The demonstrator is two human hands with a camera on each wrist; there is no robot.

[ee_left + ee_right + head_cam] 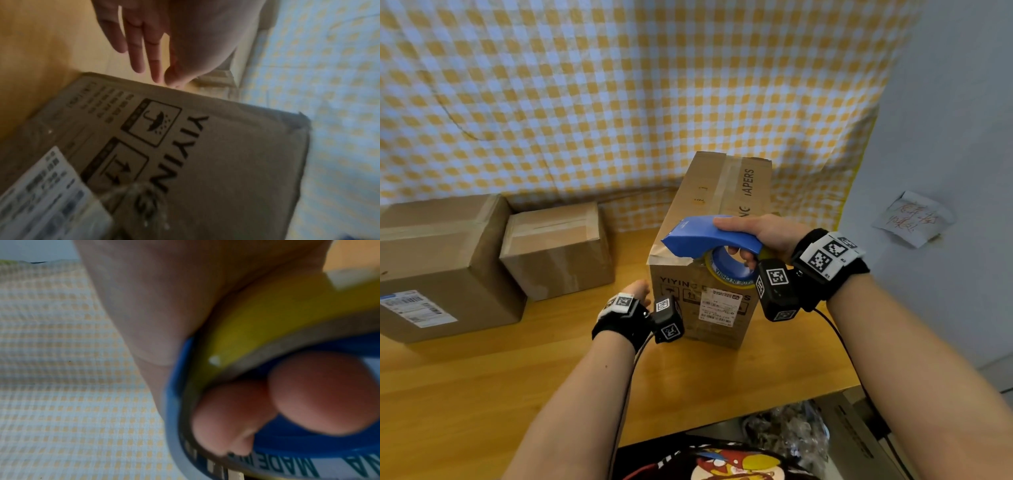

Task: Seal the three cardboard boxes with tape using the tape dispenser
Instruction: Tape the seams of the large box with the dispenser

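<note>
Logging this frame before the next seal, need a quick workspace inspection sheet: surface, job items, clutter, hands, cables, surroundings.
Surface: light wooden tabletop, bare wood at the front.
Job's things: tall printed cardboard box upright, tape strip along its top; two brown cardboard boxes, large and small, at left, tops taped; blue handheld tape dispenser at the tall box's near top edge.
Clutter: nothing seen.
Hands: right hand grips the dispenser; left hand has straight fingers beside the tall box, contact unclear.
Cables: black wrist-camera leads hang off both wrists.
Surroundings: yellow checked cloth backdrop; handwritten paper note on the right wall.
</note>
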